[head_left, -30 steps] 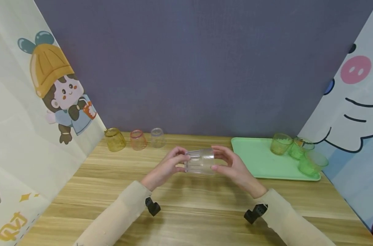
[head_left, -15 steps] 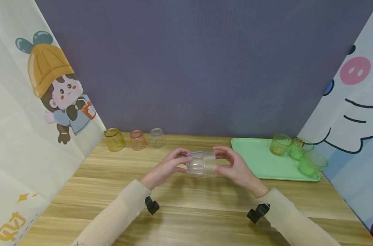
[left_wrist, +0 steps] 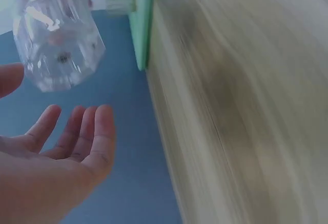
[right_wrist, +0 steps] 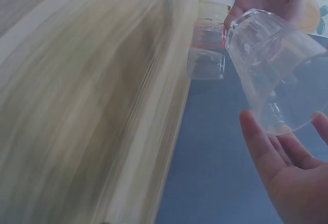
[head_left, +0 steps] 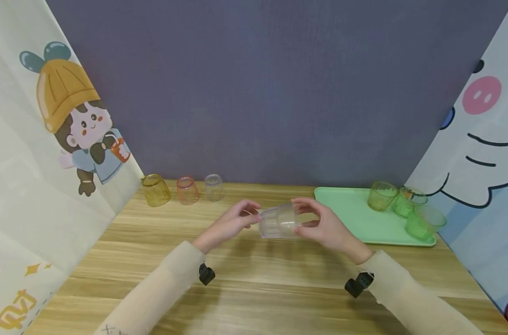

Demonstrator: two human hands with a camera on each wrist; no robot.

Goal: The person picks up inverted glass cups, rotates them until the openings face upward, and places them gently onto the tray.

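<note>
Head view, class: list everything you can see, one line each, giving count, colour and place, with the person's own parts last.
clear cup: one, colourless, tilted, above the table centre, between both hands
upside-down cups: three, yellow, orange, clear, rear left in a row
tray: one, light green, rear right
green cups: three, on the tray's right side
table: one, light wood
right hand: one, holds the clear cup
left hand: one, fingers at the cup's base

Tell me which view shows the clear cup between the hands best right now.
The right wrist view: the clear cup fills it, lying tilted, its ribbed wall and open rim sharp above the right hand's fingers. The left wrist view shows only its base end, top cropped. The head view shows it small, between the left hand and right hand.
</note>
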